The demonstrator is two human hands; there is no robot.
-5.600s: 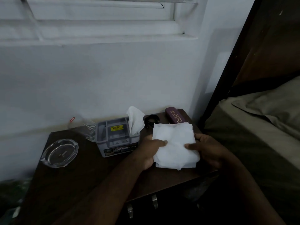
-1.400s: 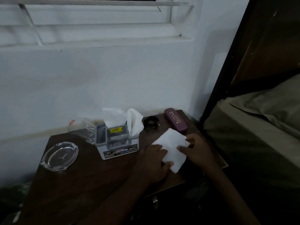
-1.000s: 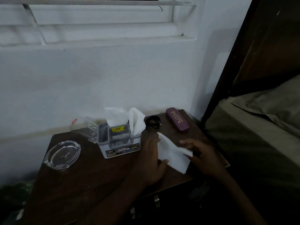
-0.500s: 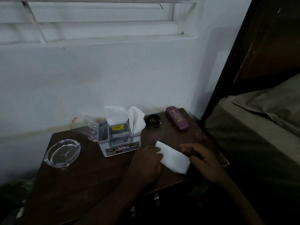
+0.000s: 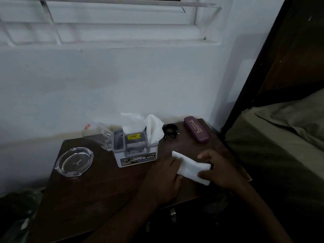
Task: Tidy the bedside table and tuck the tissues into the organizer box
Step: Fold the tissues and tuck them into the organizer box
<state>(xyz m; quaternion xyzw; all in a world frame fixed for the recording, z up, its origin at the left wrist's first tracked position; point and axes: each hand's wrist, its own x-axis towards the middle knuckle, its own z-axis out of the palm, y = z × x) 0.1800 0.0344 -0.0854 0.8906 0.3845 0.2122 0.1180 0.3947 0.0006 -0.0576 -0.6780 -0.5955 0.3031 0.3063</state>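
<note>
— Since the earlier frame, has the folded white paper tissue [image 5: 192, 168] been narrowed?
— Yes, to a strip at lower centre of the dark wooden bedside table [image 5: 98, 193].
— How is it held?
— Flattened under the left hand [image 5: 164, 178], pinched by the right hand [image 5: 218, 170], presumably creased to fit the grey plastic organizer box [image 5: 135, 149] at centre-left.

ashtray [image 5: 74, 161] left of organizer box [image 5: 135, 150] | glass [image 5: 98, 135] behind | folded tissue [image 5: 192, 168] right | case [image 5: 196, 129] far right

We see a dim bedroom at home: a wooden table [image 5: 98, 190] beside a bed [image 5: 280, 146], under a window [image 5: 108, 20].
</note>
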